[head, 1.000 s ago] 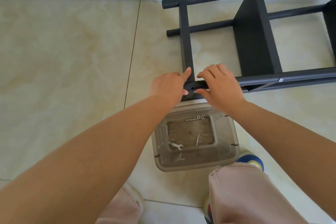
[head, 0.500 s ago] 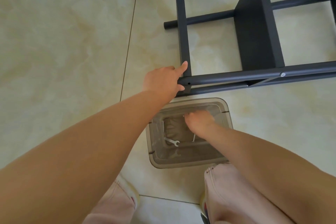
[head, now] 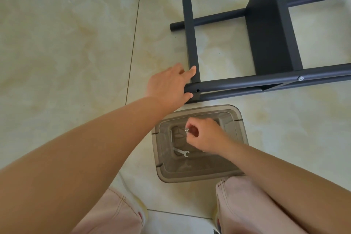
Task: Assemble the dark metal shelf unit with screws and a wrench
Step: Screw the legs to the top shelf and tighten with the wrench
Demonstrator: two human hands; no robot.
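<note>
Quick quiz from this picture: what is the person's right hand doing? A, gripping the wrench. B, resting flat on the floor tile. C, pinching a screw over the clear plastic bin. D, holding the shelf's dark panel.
C: the right hand pinches a silver screw between its fingertips above the clear bin, while the wrench lies untouched on the bin's bottom and the left hand holds the shelf frame.

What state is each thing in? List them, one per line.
shelf unit: lying on its side on the floor, partly assembled.
screw hole: empty.
left hand: grips the tube end.
right hand: pinches a screw over the bin.
wrench: lying unused in the bin.
plastic bin: open, on the floor.
</note>
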